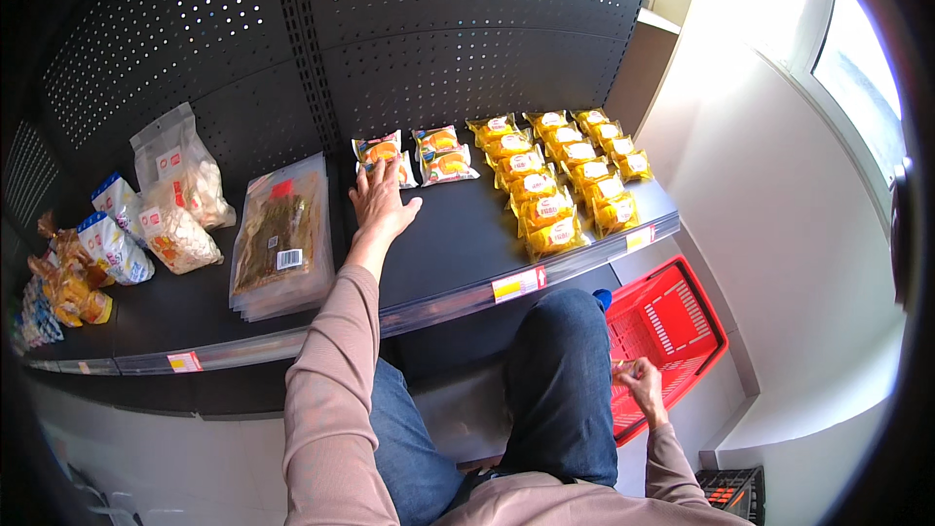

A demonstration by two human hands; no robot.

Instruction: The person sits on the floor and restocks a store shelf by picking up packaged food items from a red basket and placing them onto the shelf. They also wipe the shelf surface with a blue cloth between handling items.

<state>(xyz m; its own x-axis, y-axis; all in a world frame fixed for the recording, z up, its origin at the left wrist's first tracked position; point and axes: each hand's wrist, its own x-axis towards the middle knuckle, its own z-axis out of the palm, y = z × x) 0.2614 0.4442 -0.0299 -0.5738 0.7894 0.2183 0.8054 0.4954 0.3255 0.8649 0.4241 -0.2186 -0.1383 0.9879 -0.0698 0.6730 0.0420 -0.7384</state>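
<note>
My left hand (380, 199) reaches over the dark metal shelf, its fingertips on the front one of two white-and-orange wrapped snack packs (377, 151). Whether the fingers grip it cannot be told. Just to the right lies a like pair of wrapped packs (446, 165). Farther right, yellow-wrapped snack cakes (538, 183) stand in rows running from the back towards the front edge. My right hand (643, 384) is low at the right, beside my knee and over the red plastic shopping basket (712, 351). Its fingers are pinched around something small that is partly hidden.
Left of my arm lies a stack of flat clear packs of dark sheets (281, 234). Beyond are bags of pale pieces (179, 226), white-and-blue bags (120, 248) and brown-orange packs (77, 292). Price labels (519, 285) line the shelf edge. A curved white wall (796, 263) bounds the right side.
</note>
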